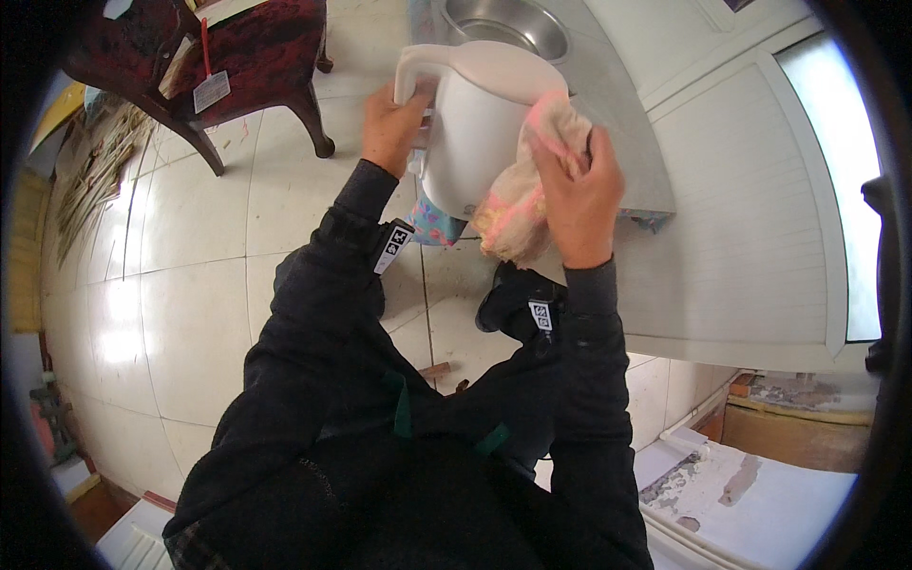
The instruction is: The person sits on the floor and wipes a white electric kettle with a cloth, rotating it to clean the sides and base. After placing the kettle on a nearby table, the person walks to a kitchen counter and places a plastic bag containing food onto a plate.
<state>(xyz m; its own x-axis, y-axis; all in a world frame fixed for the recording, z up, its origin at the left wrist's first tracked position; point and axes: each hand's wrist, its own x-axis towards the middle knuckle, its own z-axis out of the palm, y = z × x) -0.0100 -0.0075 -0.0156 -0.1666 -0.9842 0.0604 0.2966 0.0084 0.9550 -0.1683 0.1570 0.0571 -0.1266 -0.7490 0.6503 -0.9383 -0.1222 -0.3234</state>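
A white electric kettle [470, 135] with a pale lid [509, 71] is held up in front of me, tilted. My left hand [395, 128] is closed around its handle [406, 70]. Bunched in my right hand [581, 192] is a pink and cream cloth [524, 199], which lies against the kettle's right side. The cloth hides part of the kettle's wall there. Fingers of the left hand are partly hidden behind the handle.
Beyond the kettle, a round steel basin [506, 28] rests on a grey countertop [627, 135]. A dark wooden chair [263, 64] with a fly swatter [211, 89] on it stands at upper left. Dry stalks [107, 164] lie on the tiled floor [192, 313]. A white door [727, 214] is at right.
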